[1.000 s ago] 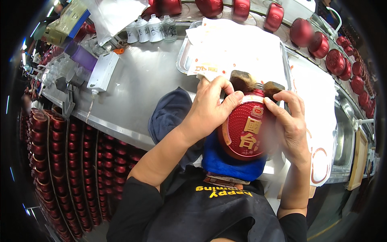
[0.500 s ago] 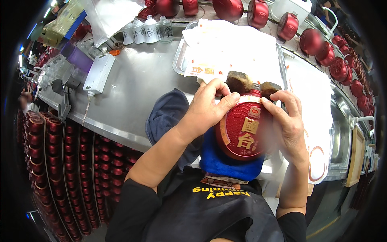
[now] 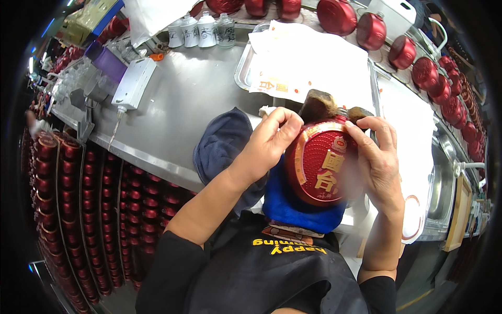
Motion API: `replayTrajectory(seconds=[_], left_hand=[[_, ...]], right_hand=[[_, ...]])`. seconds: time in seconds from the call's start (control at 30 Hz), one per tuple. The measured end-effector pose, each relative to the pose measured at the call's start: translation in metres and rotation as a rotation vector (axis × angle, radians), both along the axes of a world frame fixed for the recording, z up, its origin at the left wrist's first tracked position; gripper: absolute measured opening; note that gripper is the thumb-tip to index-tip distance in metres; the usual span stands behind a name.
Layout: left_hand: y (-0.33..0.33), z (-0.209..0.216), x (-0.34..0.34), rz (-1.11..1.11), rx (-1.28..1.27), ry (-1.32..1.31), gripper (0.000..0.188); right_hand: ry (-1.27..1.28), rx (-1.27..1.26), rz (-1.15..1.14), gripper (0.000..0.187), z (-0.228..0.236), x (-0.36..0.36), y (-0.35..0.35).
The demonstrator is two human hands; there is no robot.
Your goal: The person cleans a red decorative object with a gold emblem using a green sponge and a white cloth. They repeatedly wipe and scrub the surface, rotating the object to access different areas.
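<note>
Head view. Landmark: the round, flattened red bottle (image 3: pixel 325 166), lying on a blue towel (image 3: pixel 285 201), embossed face up, an orange-gold band (image 3: pixel 299 157) following its left and upper rim. Base-to-neck axis runs away from the person, leaning slightly right; the neck end lies between two dark, stone-like blocks (image 3: pixel 319 106) (image 3: pixel 360 114).

Left hand (image 3: pixel 267 144) is at the bottle's upper left. Thumb and forefinger are pinched together, other fingers curled; tips touch or sit just beside the rim, cannot tell which. A white wad (image 3: pixel 266 111) shows beyond the knuckles; whether the hand holds it is unclear.

Right hand (image 3: pixel 381 159) is at the bottle's upper right, half open and bent. One fingertip rests on the rim near the neck; a firm grip cannot be made out. Of the two, this hand looks nearer the neck, with the bottle between both.

Left of the bottle, a grey-blue cloth (image 3: pixel 222 146); beyond it, a white paper sheet (image 3: pixel 319 55).
</note>
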State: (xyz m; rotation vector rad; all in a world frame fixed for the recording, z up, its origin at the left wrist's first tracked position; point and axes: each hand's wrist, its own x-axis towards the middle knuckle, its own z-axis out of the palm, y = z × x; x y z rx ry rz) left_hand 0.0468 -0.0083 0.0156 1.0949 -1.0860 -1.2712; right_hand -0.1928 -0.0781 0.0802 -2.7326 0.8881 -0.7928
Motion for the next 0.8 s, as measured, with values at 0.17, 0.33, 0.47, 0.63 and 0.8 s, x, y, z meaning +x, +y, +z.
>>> replayTrajectory(seconds=[0.17, 0.33, 0.47, 0.63, 0.8], left_hand=[[0.018, -0.013, 0.001, -0.036, -0.100, -0.193, 0.070], [0.018, -0.013, 0.010, -0.114, -0.037, -0.060, 0.074], [0.019, -0.012, 0.011, -0.145, -0.066, -0.075, 0.073], [0.024, -0.018, 0.012, -0.152, -0.046, 0.057, 0.085], [0.034, -0.023, 0.008, -0.104, -0.192, -0.251, 0.094]], right_hand=[[0.051, -0.041, 0.017, 0.057, -0.001, 0.005, 0.000], [0.049, -0.015, 0.015, 0.061, 0.000, 0.006, 0.000], [0.051, -0.013, 0.011, 0.061, 0.000, 0.007, 0.000], [0.058, -0.016, 0.011, 0.058, -0.001, 0.006, 0.000], [0.066, 0.004, 0.005, 0.054, -0.004, 0.004, 0.000]])
